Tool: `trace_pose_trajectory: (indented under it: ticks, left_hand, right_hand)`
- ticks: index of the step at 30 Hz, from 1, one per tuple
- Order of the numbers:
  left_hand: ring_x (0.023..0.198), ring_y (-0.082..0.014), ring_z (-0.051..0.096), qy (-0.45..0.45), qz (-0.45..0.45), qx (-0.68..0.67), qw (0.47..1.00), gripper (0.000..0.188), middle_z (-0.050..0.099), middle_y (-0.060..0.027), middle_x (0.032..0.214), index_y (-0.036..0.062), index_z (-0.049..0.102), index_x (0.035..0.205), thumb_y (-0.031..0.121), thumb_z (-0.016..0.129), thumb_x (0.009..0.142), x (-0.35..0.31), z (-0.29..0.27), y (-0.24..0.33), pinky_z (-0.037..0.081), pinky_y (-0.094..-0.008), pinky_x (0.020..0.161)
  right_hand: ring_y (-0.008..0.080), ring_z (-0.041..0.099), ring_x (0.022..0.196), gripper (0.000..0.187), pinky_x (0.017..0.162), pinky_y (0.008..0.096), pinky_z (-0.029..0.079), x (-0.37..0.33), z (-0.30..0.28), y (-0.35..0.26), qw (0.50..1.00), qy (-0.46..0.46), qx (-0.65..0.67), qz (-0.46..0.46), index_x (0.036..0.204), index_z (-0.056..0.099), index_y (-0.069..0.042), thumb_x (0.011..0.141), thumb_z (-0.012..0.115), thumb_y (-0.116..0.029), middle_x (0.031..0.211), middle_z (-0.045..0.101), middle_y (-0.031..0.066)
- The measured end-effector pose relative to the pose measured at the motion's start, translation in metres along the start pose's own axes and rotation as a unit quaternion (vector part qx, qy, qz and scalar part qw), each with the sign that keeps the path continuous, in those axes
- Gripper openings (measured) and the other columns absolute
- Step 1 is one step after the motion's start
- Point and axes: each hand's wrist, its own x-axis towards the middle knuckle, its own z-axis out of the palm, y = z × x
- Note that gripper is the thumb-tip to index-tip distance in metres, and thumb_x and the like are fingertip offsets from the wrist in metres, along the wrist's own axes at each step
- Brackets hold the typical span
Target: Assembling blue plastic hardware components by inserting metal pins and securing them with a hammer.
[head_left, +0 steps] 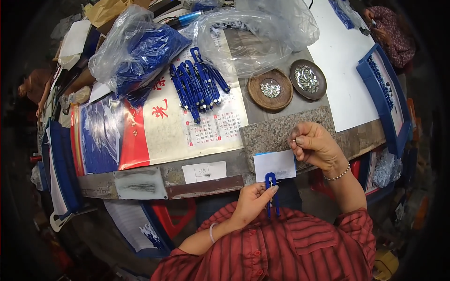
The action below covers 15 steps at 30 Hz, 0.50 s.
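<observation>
A: Where is the narrow, two-legged blue tool [270,175] lying relative to the fingers of the left hand [252,202]?
B: They are closing around its middle, its rounded end protruding beyond them.
A: The right hand [319,145]?
B: Its fingertips are pressing together; any held piece I cannot tell.

Left hand [253,203] is holding a blue two-legged plastic piece [270,179], legs down, just in front of a white rectangular card [275,165] that overlaps the near edge of a speckled stone slab [267,136]. Right hand [319,149] is above the slab, fingers [305,127] pinched on a tiny thin piece [294,140], too small to make out tbh. Two round brown bowls [253,91] of small shiny metal bits [270,89] sit behind it on the grey counter [358,138].
</observation>
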Motion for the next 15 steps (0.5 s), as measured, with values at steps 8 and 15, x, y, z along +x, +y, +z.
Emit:
trace_pose_trajectory:
  ticks: [8,15]
  left_hand:
    - [0.051,0.0,0.046,0.005,0.026,-0.012,1.0,0.02,0.056,0.0041,0.063,0.0017,0.063,0.079,0.02,0.063,0.089,0.0,0.001,0.001,0.037,-0.0163,0.046]
    - [0.051,0.0002,0.046,0.005,0.024,-0.003,1.0,0.02,0.056,0.0044,0.062,0.0016,0.063,0.08,0.02,0.063,0.089,0.0,0.001,-0.003,0.036,-0.0164,0.046]
  right_hand:
    - [0.01,0.058,0.059,0.017,0.051,0.0186,0.05,-0.002,0.003,0.007,0.999,-0.009,0.018,0.025,0.088,0.057,-0.003,0.079,0.07,-0.007,0.079,0.057,0.0091]
    - [0.0112,0.053,0.054,0.017,0.046,0.0197,0.045,-0.001,0.004,0.019,0.997,-0.051,0.06,0.012,0.085,0.055,-0.003,0.077,0.069,-0.005,0.076,0.055,0.0091]
